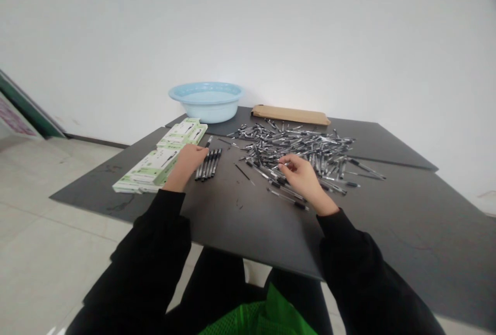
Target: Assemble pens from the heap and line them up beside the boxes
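A big heap of black-and-clear pens [306,149] lies on the dark mat [240,221]. My right hand [304,177] rests at the near edge of the heap, fingers curled in a pinch on a pen. A short row of several pens [209,163] lies side by side to the left. My left hand [188,164] lies against that row, fingers bent over the pens' left side. White-and-green pen boxes [163,162] are stacked just left of that hand.
A light blue basin [206,100] stands at the far edge, a flat brown cardboard sheet [290,114] beside it. A loose refill [243,171] lies between the hands. Pale tiled floor [39,231] surrounds the mats.
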Available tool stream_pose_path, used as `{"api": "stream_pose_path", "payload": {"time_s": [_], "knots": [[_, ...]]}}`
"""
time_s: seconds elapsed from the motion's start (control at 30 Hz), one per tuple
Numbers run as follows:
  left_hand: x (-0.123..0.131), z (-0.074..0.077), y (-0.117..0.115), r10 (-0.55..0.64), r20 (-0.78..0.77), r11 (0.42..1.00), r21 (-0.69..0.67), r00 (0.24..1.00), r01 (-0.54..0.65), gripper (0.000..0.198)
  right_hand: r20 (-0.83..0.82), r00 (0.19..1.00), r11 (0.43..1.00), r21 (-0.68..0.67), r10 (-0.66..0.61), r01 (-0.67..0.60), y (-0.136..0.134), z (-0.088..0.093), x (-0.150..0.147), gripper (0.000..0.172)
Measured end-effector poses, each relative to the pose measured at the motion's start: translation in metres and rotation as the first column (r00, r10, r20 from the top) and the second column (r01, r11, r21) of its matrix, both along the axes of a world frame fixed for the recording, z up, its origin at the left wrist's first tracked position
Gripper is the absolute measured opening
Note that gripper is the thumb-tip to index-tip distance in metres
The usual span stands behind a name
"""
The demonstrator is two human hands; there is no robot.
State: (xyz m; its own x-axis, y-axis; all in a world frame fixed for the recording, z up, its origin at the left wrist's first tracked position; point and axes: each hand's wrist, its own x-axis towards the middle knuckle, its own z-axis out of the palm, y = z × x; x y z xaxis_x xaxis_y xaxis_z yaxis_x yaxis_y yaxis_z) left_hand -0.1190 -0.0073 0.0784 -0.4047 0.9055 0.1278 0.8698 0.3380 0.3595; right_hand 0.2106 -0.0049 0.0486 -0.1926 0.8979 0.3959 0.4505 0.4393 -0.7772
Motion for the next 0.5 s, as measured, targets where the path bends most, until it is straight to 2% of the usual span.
{"api": "stream_pose_path", "payload": {"time_s": [0.1,0.2,0.37,0.5], "knots": [[-0.012,-0.008,-0.003,0.085,-0.127,0.994,-0.054,0.988,-0.092,0.039,0.001,1.000,1.000,0.016,0.003,-0.003,0.000,-0.001,-0.001,0.019],[-0.015,-0.019,-0.004,0.102,-0.185,0.991,-0.064,0.977,-0.115,0.039,0.010,1.000,1.000,0.027,0.002,-0.002,0.000,-0.002,0.000,0.020],[-0.016,-0.037,0.000,0.102,-0.200,0.992,-0.053,0.975,-0.115,0.039,0.044,0.999,1.000,0.030,0.005,-0.006,0.000,-0.002,0.001,0.019],[-0.019,-0.045,0.005,0.098,-0.200,0.992,-0.057,0.975,-0.111,0.037,0.074,0.997,0.998,0.056,0.007,-0.012,-0.001,-0.001,0.001,0.018]]}}
